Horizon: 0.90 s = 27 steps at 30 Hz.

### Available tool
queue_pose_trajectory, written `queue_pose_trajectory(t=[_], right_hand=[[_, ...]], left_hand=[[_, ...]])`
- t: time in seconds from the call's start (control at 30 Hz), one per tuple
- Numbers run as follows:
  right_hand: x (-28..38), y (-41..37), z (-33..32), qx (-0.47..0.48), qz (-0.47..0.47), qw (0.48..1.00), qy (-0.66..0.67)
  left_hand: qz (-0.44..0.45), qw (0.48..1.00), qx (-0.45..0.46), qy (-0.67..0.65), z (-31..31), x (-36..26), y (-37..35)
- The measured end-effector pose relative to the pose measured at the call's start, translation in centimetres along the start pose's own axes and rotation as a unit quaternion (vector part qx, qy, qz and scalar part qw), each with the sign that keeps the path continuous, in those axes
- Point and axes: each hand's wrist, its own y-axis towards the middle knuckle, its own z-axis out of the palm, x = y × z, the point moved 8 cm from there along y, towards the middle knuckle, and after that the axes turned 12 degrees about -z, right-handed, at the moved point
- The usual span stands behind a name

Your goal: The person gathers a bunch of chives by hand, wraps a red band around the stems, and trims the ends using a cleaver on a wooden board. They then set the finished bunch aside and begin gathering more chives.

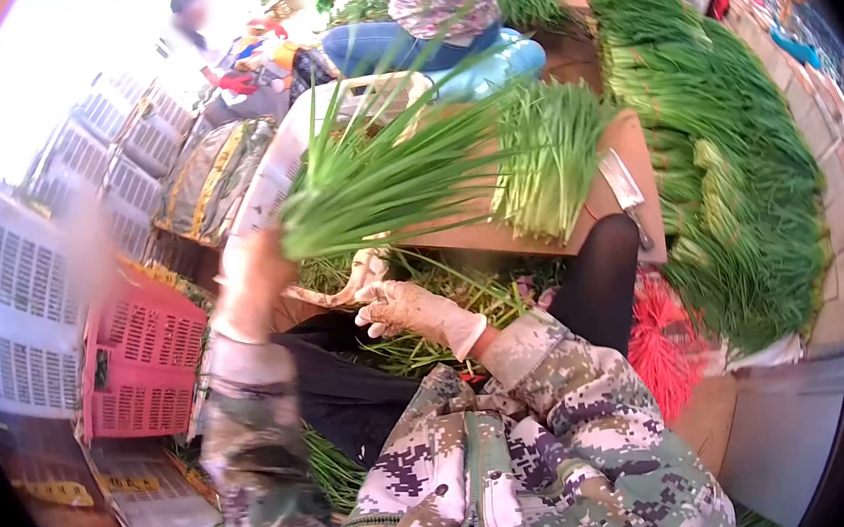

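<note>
My left hand point(258, 278), blurred by motion, is closed round the base of a bunch of green chives point(394, 176). The long leaves fan out to the right above the cardboard-coloured board. My right hand point(421, 314), in a stained whitish glove, is below the bunch with its fingers loosely bent and apart, nothing seen in them. Loose chive leaves and trimmings point(405, 355) lie beneath it. A second chive bunch point(548, 157) rests on the board point(457, 205), beside a flat pale tool point(621, 181) with a metal handle.
A long heap of chives point(726, 177) runs down the right. Red strings point(665, 343) hang near my knee. A pink crate point(149, 353) and several white crates point(24, 308) stand on the left. A person in jeans point(413, 43) sits opposite; another person point(214, 61) is further back.
</note>
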Motion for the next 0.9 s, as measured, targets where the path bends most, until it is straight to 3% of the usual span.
queue_pose_trajectory(t=[0.03,0.1,0.13,0.17,0.2,0.27,0.37,0.47,0.53,0.63,0.7,0.9], right_hand=[[-1.1,-0.7,-0.3,-0.018,0.059,0.996,0.070],[-3.2,-1.1,-1.4,-0.016,0.079,0.993,0.087],[-4.3,-1.5,-1.5,-0.008,0.104,0.990,0.098],[-4.0,-2.0,-1.5,-0.023,0.106,0.991,0.076],[-4.1,-2.2,-1.3,-0.024,0.104,0.991,0.084],[-4.5,-2.1,-0.3,0.008,0.099,0.994,0.036],[-6.0,-2.0,1.6,0.061,0.082,0.993,0.065],[-4.7,-3.2,2.4,0.075,0.101,0.991,0.051],[-4.5,-2.5,2.3,0.089,0.029,0.995,0.027],[-4.7,-2.3,1.3,0.080,0.015,0.995,0.056],[-4.1,-2.0,-0.1,0.040,-0.002,0.999,0.033],[-3.0,-1.5,-3.2,-0.049,-0.006,0.990,0.131]], left_hand=[[0.009,0.997,0.007,0.077,-3.8,-0.8,0.1],[0.051,0.970,0.027,0.236,-8.4,-1.4,1.3],[0.025,0.952,0.047,0.301,-10.4,-1.6,1.4],[0.060,0.945,0.021,0.321,-11.9,-2.1,1.5],[0.115,0.918,0.013,0.380,-12.9,-3.2,1.3],[0.122,0.890,0.061,0.435,-13.0,-4.2,0.9],[0.146,0.865,0.092,0.471,-11.0,-5.7,1.5],[0.185,0.855,0.096,0.475,-9.8,-8.0,2.4],[0.098,0.837,0.157,0.516,-10.7,-8.5,4.1],[-0.010,0.883,0.113,0.455,-15.9,-9.8,4.5],[0.022,0.903,0.063,0.424,-18.2,-10.9,5.2],[0.215,0.937,-0.083,0.262,-23.0,-19.1,7.1]])
